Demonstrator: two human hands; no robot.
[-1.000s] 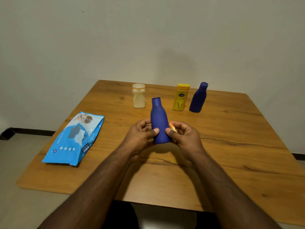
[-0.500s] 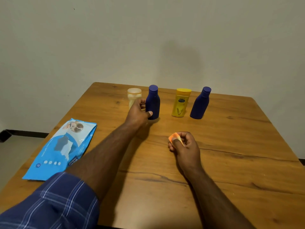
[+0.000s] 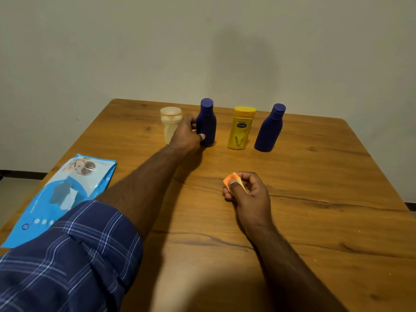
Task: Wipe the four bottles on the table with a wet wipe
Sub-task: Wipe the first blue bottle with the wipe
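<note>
Blue bottle (image 3: 206, 122) (upright), left hand (image 3: 185, 136) gripping

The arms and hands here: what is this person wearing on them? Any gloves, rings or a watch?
The left arm wears a dark blue checked sleeve with thin white lines, rolled up near the elbow, so the forearm is bare. The right arm shows no sleeve at all in this view. The left hand and right hand are both bare: no gloves, and no ring, watch or bracelet shows.

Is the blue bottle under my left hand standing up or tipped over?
Upright. The blue bottle stands on its base on the table, cap up, with the left hand gripping its lower body.
</note>
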